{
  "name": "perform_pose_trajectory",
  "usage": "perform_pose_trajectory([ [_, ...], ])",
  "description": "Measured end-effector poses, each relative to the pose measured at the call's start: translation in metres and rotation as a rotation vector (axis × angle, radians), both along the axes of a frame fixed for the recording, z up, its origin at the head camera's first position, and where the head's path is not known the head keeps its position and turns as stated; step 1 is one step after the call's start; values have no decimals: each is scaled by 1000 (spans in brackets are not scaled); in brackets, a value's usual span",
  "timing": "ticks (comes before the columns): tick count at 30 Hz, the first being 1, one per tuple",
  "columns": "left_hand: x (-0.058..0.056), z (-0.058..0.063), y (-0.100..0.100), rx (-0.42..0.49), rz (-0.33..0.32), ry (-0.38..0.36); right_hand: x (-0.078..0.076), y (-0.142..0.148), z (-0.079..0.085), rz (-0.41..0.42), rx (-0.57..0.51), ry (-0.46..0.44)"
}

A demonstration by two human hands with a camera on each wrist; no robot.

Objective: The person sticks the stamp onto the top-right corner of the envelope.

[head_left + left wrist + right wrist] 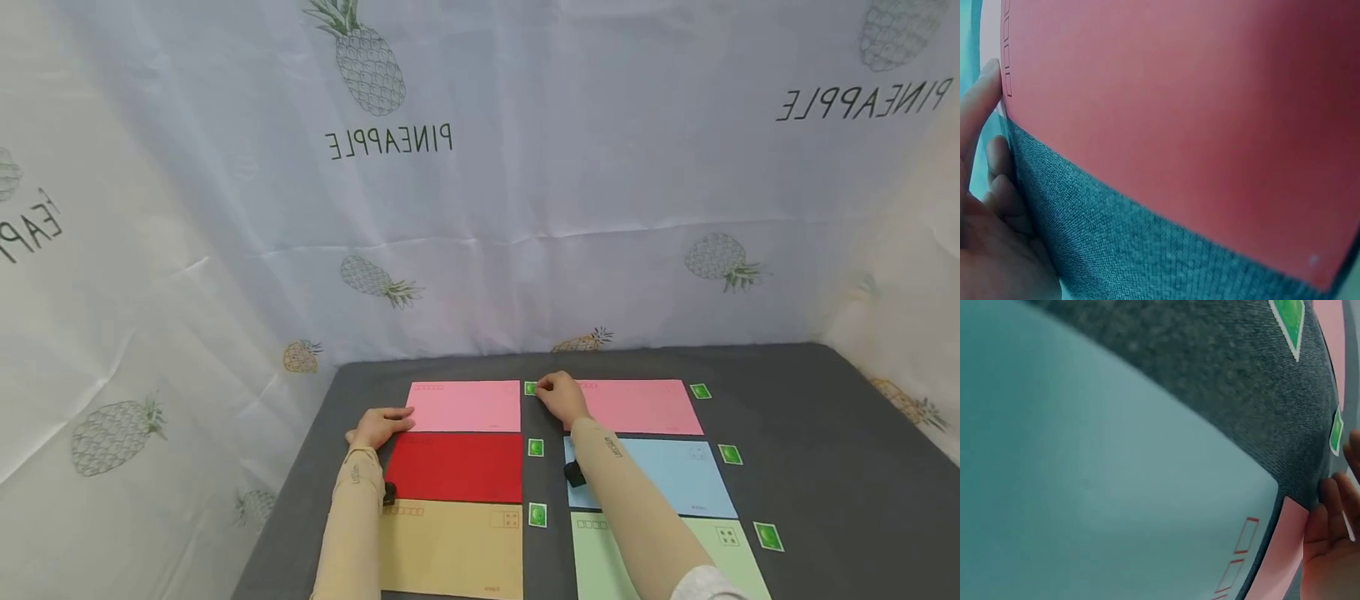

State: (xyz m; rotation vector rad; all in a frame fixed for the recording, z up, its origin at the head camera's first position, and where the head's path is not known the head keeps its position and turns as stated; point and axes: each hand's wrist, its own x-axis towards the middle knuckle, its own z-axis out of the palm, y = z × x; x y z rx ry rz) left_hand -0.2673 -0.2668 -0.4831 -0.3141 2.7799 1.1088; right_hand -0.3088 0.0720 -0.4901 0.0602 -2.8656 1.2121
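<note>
My left hand (377,425) lies at the left edge of the upper left pink envelope (465,407), its fingertips on the lower left corner. The left wrist view has an extended index finger (984,94) touching the paper, with the other fingers loosely bent below. My right hand (561,397) is over the left end of the upper right pink envelope (637,408). Its bent fingertips are right at the edge of the top middle green stamp (530,388); I cannot tell whether they pinch it. The right wrist view has that stamp (1336,431) beside the fingers.
Below the pink envelopes lie a red envelope (457,467), a tan one (450,546), a blue one (667,475) and a light green one (708,533). More green stamps, such as this one (768,537), lie right of each envelope. A pineapple-print curtain (525,192) hangs behind the dark grey table (840,467).
</note>
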Motion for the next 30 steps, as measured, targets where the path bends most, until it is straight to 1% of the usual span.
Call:
perform_pose_trajectory([
  [3, 0, -4, 1, -7, -3, 1, 3, 0, -1, 50, 51, 37],
  [5, 0, -5, 1, -13, 3, -4, 4, -1, 0, 83, 75, 48],
  [8, -2, -6, 1, -20, 6, -6, 3, -2, -1, 112, 109, 49],
  [13, -3, -4, 1, -36, -3, 1, 2, -1, -5, 128, 149, 75],
  [16, -2, -3, 1, -54, -6, 0, 2, -1, -7, 130, 153, 62],
  [20, -2, -1, 2, -56, -2, -1, 1, -2, -7, 121, 144, 49],
  [23, -2, -1, 3, -49, 1, 7, 1, -1, -6, 110, 117, 57],
  [25, -1, -1, 4, -50, 3, 10, 1, -1, -6, 103, 68, 48],
  [27, 0, -1, 4, -57, 6, 11, 1, 0, -6, 95, 4, 23],
  [30, 1, 0, 4, -71, 4, 16, -1, 0, -6, 70, -129, -42],
])
